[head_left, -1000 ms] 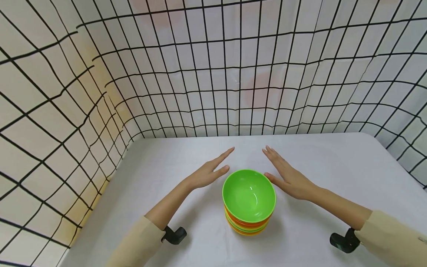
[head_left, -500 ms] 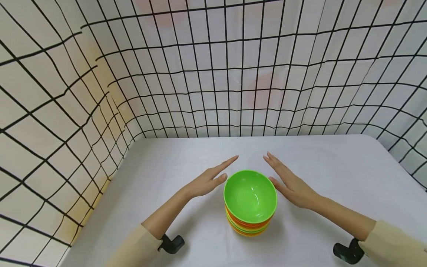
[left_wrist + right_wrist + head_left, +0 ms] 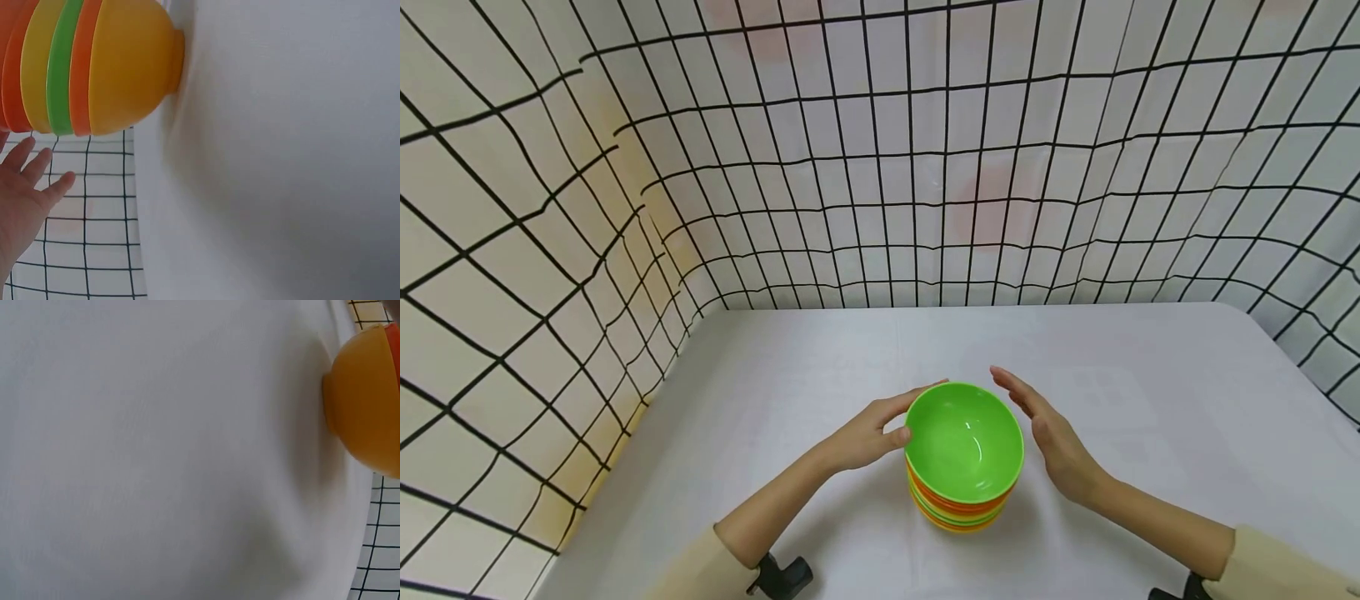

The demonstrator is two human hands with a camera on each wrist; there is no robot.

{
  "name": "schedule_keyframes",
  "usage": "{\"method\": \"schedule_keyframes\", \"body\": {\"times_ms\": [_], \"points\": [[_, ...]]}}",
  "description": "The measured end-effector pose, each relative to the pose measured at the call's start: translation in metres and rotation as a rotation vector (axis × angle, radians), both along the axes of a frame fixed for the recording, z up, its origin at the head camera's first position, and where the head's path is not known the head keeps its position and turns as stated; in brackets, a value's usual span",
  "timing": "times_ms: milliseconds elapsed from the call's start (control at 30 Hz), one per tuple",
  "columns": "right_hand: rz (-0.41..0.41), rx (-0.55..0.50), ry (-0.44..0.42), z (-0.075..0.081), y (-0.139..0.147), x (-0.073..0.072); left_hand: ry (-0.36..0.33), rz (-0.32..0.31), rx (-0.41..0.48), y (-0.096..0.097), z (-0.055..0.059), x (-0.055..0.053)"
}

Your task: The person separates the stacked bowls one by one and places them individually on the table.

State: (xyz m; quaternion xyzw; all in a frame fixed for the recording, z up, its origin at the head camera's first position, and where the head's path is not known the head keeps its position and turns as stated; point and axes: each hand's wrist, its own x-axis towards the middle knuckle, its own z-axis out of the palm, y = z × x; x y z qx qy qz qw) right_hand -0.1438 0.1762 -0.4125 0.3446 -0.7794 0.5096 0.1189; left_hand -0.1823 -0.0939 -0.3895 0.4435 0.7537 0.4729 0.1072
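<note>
Black net (image 3: 880,158) goes up behind the white table (image 3: 1150,375) and along both sides. Two tan sleeves (image 3: 707,567) reach in. One stack of bowls (image 3: 81,69) stands on the table, at least six, a green bowl (image 3: 964,446) on top. The left hand (image 3: 865,433) has its thumb at the green rim, fingers apart. The right hand (image 3: 1063,454) is just beside, fingers close together.

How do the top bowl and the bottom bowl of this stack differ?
The top bowl is bright green, while the bottom bowl is yellow-orange. The top bowl's inside shows in the head view; the bottom bowl's is hidden by the nested bowls. The bottom bowl stands on the table, whereas the top bowl sits highest. Both are round and upright.
</note>
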Motion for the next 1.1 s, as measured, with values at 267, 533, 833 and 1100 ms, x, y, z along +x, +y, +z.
{"method": "schedule_keyframes", "body": {"times_ms": [267,533,833,1100], "points": [[0.118,-0.019,0.065,-0.002,-0.004,0.005,-0.066,-0.029,0.04,0.002,-0.006,0.007],[0.185,-0.024,0.004,-0.011,-0.001,0.008,-0.149,-0.075,0.098,0.005,-0.013,0.012],[0.197,-0.015,-0.031,-0.008,-0.001,0.009,-0.143,-0.043,0.13,0.008,-0.014,0.018],[0.179,0.02,-0.08,-0.003,0.001,0.011,-0.144,-0.048,0.126,0.01,-0.014,0.017]]}}
